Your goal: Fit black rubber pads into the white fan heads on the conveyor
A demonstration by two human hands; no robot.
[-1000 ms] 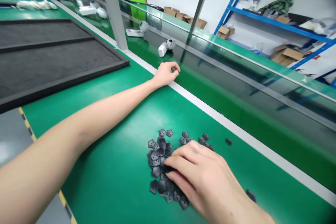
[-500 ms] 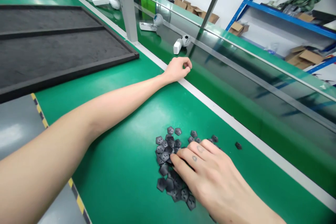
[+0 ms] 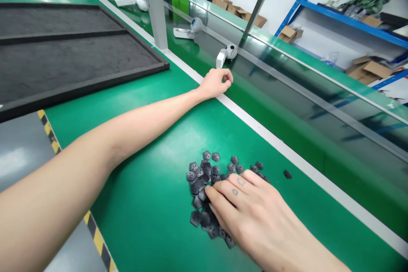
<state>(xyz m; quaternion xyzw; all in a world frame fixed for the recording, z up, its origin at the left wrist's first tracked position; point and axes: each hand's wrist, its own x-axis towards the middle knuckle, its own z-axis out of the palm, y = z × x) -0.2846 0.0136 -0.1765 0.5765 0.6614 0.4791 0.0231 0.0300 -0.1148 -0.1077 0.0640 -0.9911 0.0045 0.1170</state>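
A heap of dark grey pentagonal plastic pieces (image 3: 199, 187) on a green workbench (image 3: 153, 229) is touched by the slightly spread fingers (image 3: 229, 189) of the right hand (image 3: 251, 212); the loosely curled left hand (image 3: 214, 84) is held empty beyond a black felt-lined tray (image 3: 63, 68).

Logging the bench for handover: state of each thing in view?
right hand: flat on pieces, fingers spread
left hand: curled at white rail, nothing visible in it
pieces: loose heap on green belt
stray piece: apart from heap
dark mat: flat, framed
white device: lying beyond glass
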